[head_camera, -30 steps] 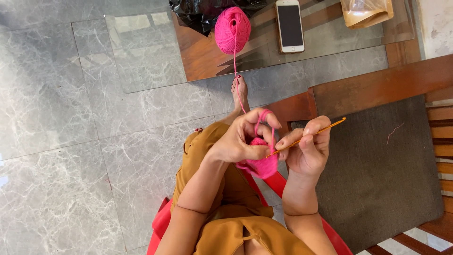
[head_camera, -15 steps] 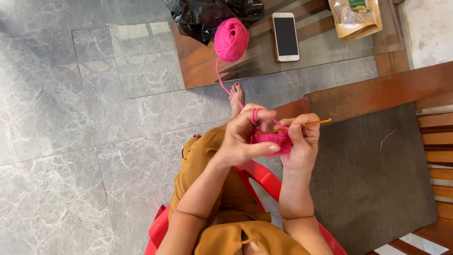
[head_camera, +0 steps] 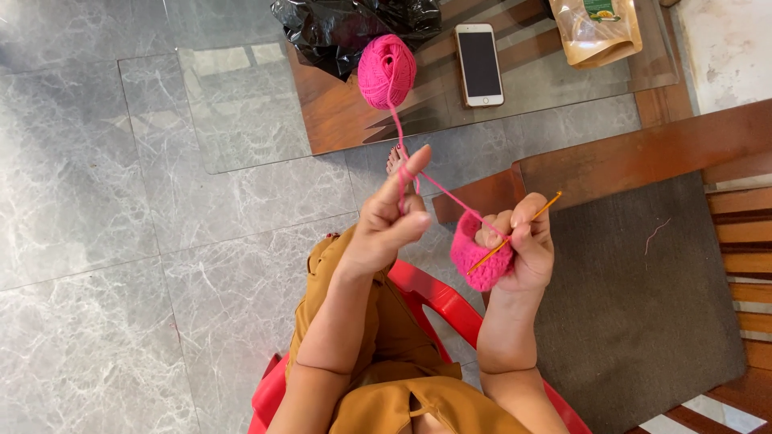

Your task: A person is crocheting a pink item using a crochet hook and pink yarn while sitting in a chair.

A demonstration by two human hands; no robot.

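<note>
My left hand (head_camera: 388, 223) is raised with the pink yarn strand (head_camera: 438, 186) wound around its fingers; the forefinger points up. That strand runs up to a pink yarn ball (head_camera: 387, 70) on the glass table and across to a small pink crocheted piece (head_camera: 474, 255). My right hand (head_camera: 523, 245) grips that piece together with a thin orange crochet hook (head_camera: 515, 233), whose tip sticks out to the upper right. The two hands are apart, with the strand taut between them.
A glass-topped wooden table (head_camera: 241, 104) carries a phone (head_camera: 479, 64), a black plastic bag (head_camera: 346, 28) and a brown pouch (head_camera: 599, 30). A wooden bench with a grey cushion (head_camera: 643, 297) is on the right. I sit on a red plastic chair (head_camera: 426, 293) over grey marble floor.
My left hand has let go of the crocheted piece and moved up and left, drawing the yarn taut. The right hand now holds the piece and hook alone.
</note>
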